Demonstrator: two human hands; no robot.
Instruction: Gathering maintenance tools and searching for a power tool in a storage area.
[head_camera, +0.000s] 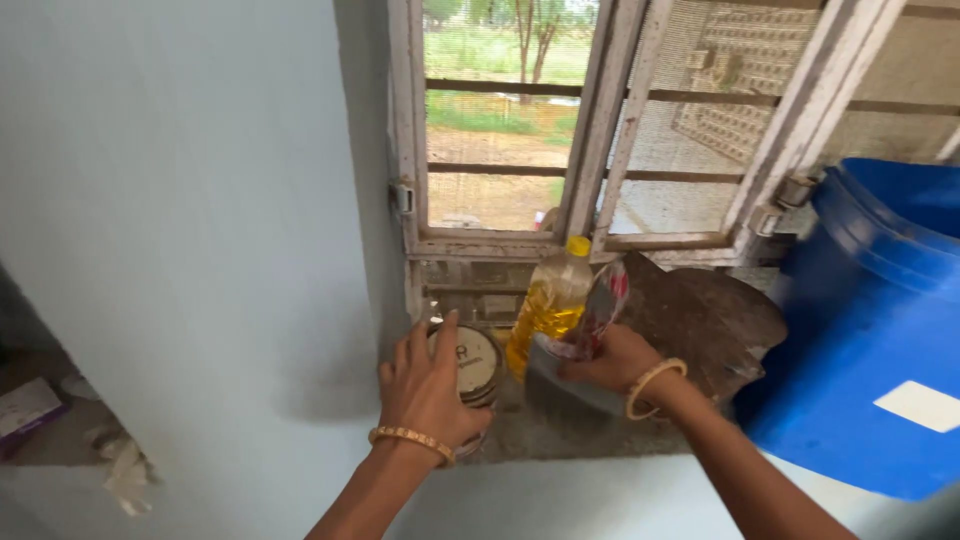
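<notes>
On the grey stone window sill (560, 425), the left hand (425, 385) rests flat over a round jar with a pale printed lid (472, 362). Its fingers are spread and curved down over the lid's left half and rim, touching it; whether they actually clamp the jar cannot be told. A gold bangle sits on that wrist.

Just right of the jar stands a clear plastic bottle of yellow oil with a yellow cap (548, 305), upright, about two-thirds full, its base on the sill and its neck rising in front of the window frame (600, 130).

The right hand (610, 362) is just right of the oil bottle. Its fingers are closed around a crumpled silver and red foil packet (600, 305), whose top stands up beside the bottle, touching or nearly touching it. Under the hand lies a grey flat piece, and the fingertips press on its upper edge. This wrist also wears a gold bangle.

Behind the right hand, leaning at the right end of the sill, is a rough dark stone slab (705, 320). Further right of the sill, a large blue plastic drum (860, 340) fills the corner, touching the slab's edge. The window has horizontal bars and mesh.
</notes>
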